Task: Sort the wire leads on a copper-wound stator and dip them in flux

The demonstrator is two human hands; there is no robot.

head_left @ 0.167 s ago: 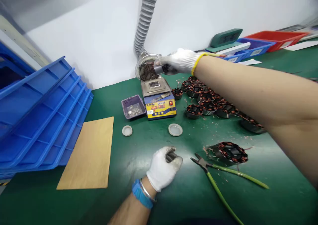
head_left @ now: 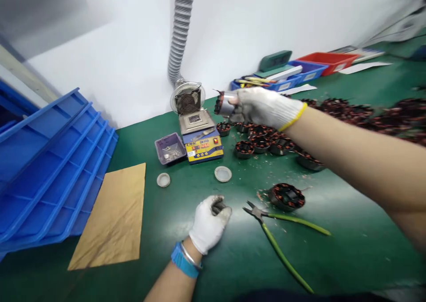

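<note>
Gripping a wound motor stator [head_left: 222, 103] in its gloved fingers, the right hand [head_left: 262, 106] holds it in the air toward the far edge of the counter [head_left: 349, 231], just beside the solder pot [head_left: 199, 135] with the small fan [head_left: 187, 98] and grey ribbed hose [head_left: 179, 31] above it. The left hand [head_left: 208, 222], also gloved, rests on the counter near the front edge, closed around a small dark object [head_left: 218, 206] that is too hidden to identify. Green-handled cutters [head_left: 279, 235] lie just to its right, their tips beside a single stator [head_left: 286, 196]. More stators [head_left: 266, 142] cluster under the right forearm. Two white caps [head_left: 222, 173] and a purple tray [head_left: 169, 149] sit near the solder pot. A brown card sheet [head_left: 113, 217] and stacked blue bins [head_left: 49, 168] occupy the left side.
</note>
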